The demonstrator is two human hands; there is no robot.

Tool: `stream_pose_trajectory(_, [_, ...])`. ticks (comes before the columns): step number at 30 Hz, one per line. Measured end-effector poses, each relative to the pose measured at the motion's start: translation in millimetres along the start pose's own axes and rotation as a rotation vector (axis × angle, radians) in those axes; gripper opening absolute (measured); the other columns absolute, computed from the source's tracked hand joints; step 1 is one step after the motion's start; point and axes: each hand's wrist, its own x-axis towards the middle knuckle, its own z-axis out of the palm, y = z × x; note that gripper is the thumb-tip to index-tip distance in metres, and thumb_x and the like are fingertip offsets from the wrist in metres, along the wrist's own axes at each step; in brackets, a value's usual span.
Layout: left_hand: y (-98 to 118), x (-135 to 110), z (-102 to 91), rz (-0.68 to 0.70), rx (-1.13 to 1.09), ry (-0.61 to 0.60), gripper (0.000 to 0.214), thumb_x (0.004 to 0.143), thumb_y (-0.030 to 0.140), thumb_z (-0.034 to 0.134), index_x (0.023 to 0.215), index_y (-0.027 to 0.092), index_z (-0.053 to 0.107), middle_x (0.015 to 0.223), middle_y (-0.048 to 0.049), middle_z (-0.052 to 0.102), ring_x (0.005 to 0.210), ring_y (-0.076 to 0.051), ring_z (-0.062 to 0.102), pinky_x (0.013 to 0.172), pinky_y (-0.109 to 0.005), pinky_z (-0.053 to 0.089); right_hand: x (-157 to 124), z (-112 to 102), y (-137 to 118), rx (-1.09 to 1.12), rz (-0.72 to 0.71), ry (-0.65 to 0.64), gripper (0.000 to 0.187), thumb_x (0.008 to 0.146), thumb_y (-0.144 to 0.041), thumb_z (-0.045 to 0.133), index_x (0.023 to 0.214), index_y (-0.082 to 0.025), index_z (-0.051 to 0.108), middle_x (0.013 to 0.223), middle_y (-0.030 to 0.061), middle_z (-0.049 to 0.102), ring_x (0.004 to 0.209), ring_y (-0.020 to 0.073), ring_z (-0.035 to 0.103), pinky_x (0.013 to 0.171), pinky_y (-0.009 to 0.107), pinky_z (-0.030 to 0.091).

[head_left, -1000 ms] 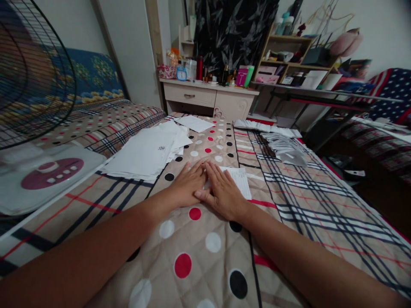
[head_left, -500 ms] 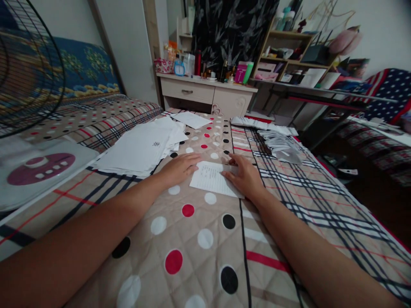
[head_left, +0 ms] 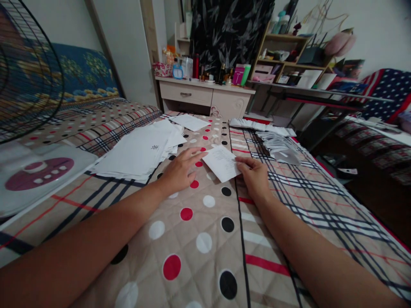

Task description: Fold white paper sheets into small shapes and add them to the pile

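A white sheet of paper point(head_left: 221, 163) with small lines of writing is tilted above the dotted bedspread point(head_left: 199, 222). My right hand point(head_left: 255, 173) pinches its right edge between thumb and fingers. Beside its left corner is my left hand point(head_left: 180, 170), with fingers spread and nothing held; whether the index fingertip touches the paper I cannot tell. To the left of that hand lies a pile of white papers point(head_left: 131, 152), the top one bearing a dark handwritten character. A separate white sheet point(head_left: 191, 122) rests farther back.
On the bed's right side lie a fanned stack of silvery packets point(head_left: 279, 147) and a row of white packets point(head_left: 257, 125). A fan point(head_left: 28, 72) and a white plastic item with a purple oval point(head_left: 40, 173) are at left. Beyond the bed stands a dresser point(head_left: 189, 95).
The paper has turned and its right side has come up in my right hand's pinch. My left hand has drawn slightly back from it, fingers spreading.
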Motion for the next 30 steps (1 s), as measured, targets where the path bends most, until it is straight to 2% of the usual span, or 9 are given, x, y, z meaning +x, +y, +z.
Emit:
stream_pose_trajectory(6, [0.7,1.5,7.9,0.028,-0.032,-0.026,0.054,0.08,0.004,0.055,0.13,0.023,0.057,0.139,-0.0097,0.051,0.127,-0.024,0.05,0.107,-0.046,0.043,-16.1,12.9,-13.5,0.179,0.058,-0.149,0.034,0.072,-0.038,0.067,0.094,-0.014,0.071,0.091,0.0097,0.073,0.075,0.0204,0.068,0.065,0.032,0.058])
stream_pose_trajectory(9, [-8.2,2.0,10.6,0.002,-0.121,-0.005,0.047,0.08,0.0,0.047,0.114,0.022,0.07,0.123,-0.008,0.065,0.112,-0.02,0.063,0.1,-0.041,0.05,-24.3,14.8,-20.3,0.206,0.037,-0.229,0.042,0.079,-0.047,0.057,0.102,-0.015,0.07,0.088,0.0083,0.072,0.067,0.0194,0.067,0.061,0.033,0.056])
stream_pose_trajectory(11, [-12.4,2.2,10.0,-0.027,-0.189,0.023,0.044,0.079,0.0,0.047,0.106,0.022,0.073,0.113,-0.0069,0.071,0.104,-0.019,0.067,0.095,-0.039,0.053,-25.5,12.6,-21.1,0.182,-0.007,-0.214,0.041,0.083,-0.041,0.048,0.108,-0.015,0.068,0.086,0.0074,0.07,0.064,0.0182,0.064,0.058,0.033,0.054])
stream_pose_trajectory(15, [-12.7,2.6,6.4,-0.078,-0.262,0.075,0.04,0.078,0.003,0.051,0.105,0.021,0.074,0.11,-0.0071,0.073,0.102,-0.021,0.069,0.094,-0.04,0.054,-18.5,5.2,-17.4,-0.088,-0.288,-0.094,0.04,0.074,-0.023,0.053,0.11,-0.02,0.069,0.114,0.0104,0.063,0.098,0.024,0.062,0.069,0.035,0.054])
stream_pose_trajectory(18, [-10.5,2.8,6.4,-0.063,-0.279,0.046,0.037,0.079,0.005,0.052,0.102,0.022,0.075,0.106,-0.0057,0.074,0.099,-0.021,0.07,0.092,-0.04,0.055,-13.7,2.3,-17.3,-0.264,-0.509,-0.188,0.034,0.072,-0.019,0.06,0.103,-0.025,0.072,0.127,0.0078,0.06,0.118,0.0255,0.053,0.09,0.042,0.049])
stream_pose_trajectory(20, [-10.0,2.5,7.6,-0.045,-0.297,0.014,0.035,0.078,0.006,0.053,0.099,0.023,0.076,0.103,-0.005,0.075,0.096,-0.02,0.07,0.091,-0.038,0.055,-13.5,1.9,-18.5,-0.295,-0.574,-0.309,0.021,0.076,-0.021,0.061,0.092,-0.024,0.074,0.114,0.0059,0.068,0.113,0.0234,0.057,0.099,0.043,0.043])
stream_pose_trajectory(24, [-10.8,1.0,8.5,-0.059,-0.331,-0.022,0.019,0.079,0.018,0.063,0.091,0.021,0.077,0.096,-0.006,0.076,0.09,-0.02,0.07,0.086,-0.035,0.055,-16.0,2.9,-16.4,-0.262,-0.432,-0.486,0.018,0.084,-0.03,0.058,0.081,-0.019,0.073,0.084,0.0041,0.071,0.082,0.0191,0.064,0.079,0.033,0.049])
stream_pose_trajectory(27, [-10.6,1.9,7.5,-0.155,-0.341,-0.055,0.015,0.079,0.027,0.067,0.084,0.018,0.076,0.084,-0.0036,0.075,0.076,-0.018,0.067,0.071,-0.03,0.052,-14.8,5.9,-9.3,-0.205,-0.261,-0.475,0.028,0.083,-0.04,0.058,0.073,-0.017,0.07,0.068,0.0014,0.065,0.062,0.0156,0.056,0.058,0.026,0.043])
stream_pose_trajectory(30, [-9.0,6.1,7.2,-0.325,-0.326,-0.065,0.021,0.079,0.032,0.065,0.071,0.015,0.072,0.066,0.0002,0.068,0.06,-0.014,0.059,0.057,-0.025,0.043,-10.5,11.0,-2.8,-0.129,-0.133,-0.42,0.033,0.081,-0.046,0.058,0.066,-0.017,0.064,0.058,-0.0006,0.058,0.052,0.0123,0.046,0.05,0.025,0.035])
